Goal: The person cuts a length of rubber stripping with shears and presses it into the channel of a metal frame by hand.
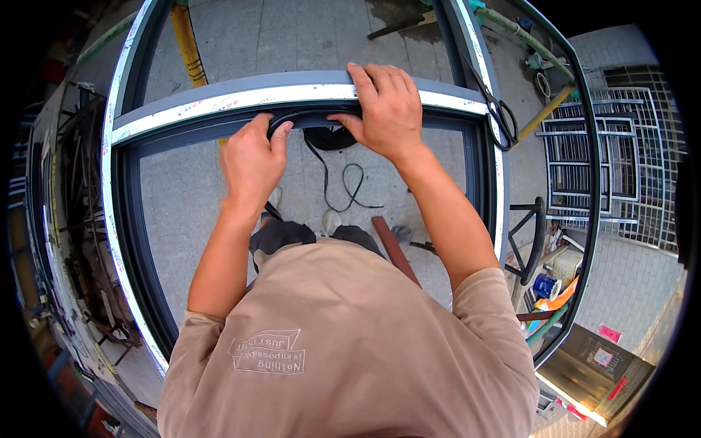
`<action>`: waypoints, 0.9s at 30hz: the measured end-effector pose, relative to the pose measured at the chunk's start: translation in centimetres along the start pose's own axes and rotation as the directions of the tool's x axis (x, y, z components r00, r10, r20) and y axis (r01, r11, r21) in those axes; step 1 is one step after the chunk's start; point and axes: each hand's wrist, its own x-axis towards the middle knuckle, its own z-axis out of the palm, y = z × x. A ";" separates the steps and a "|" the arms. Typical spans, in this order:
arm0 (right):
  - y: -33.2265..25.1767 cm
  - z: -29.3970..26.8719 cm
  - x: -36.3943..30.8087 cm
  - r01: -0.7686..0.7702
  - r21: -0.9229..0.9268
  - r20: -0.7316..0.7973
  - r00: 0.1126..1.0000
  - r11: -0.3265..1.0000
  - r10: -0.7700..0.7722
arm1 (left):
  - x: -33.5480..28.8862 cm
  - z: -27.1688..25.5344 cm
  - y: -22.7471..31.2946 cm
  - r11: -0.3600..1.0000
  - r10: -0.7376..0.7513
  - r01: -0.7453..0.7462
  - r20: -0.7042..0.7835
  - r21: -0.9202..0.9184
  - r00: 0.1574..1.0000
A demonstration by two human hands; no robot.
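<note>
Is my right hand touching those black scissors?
Apart: the head view shows a stretch of crossbar between the right hand and the scissors.

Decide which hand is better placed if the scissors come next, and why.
Right, probably: the right hand is nearer the scissors, which lie on the frame's right bar; the left hand is farther across.

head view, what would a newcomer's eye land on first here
Probably the left-hand grip and right-hand grip at the pale-faced crossbar, where a black strip bends in an arc between them. Next, the black-handled scissors lying on the right side of the metal frame. The yellow pole at the upper left also stands out against the grey paving.
</note>
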 end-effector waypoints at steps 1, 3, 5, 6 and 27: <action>0.1 -0.1 0.1 -0.006 0.010 0.002 1.000 1.000 0.006 | -0.4 0.3 0.0 1.000 -0.001 0.001 -0.003 -0.020 1.000; 0.0 -0.3 0.0 -0.025 0.007 -0.001 1.000 1.000 0.025 | -1.2 0.6 -0.2 0.999 0.000 0.000 -0.005 -0.053 1.000; -0.1 -0.4 0.0 -0.033 0.009 -0.002 0.999 0.999 0.033 | -1.6 0.9 -0.4 0.998 -0.016 0.017 0.014 -0.060 1.000; -0.1 -0.4 0.1 -0.031 0.011 -0.002 1.000 0.999 0.031 | -1.8 1.0 -0.5 0.998 -0.024 0.025 0.025 -0.064 0.999; -0.7 -0.8 0.3 -0.086 0.050 0.049 0.995 0.995 0.083 | -0.1 0.1 -0.2 0.987 -0.124 0.136 0.138 -0.080 0.983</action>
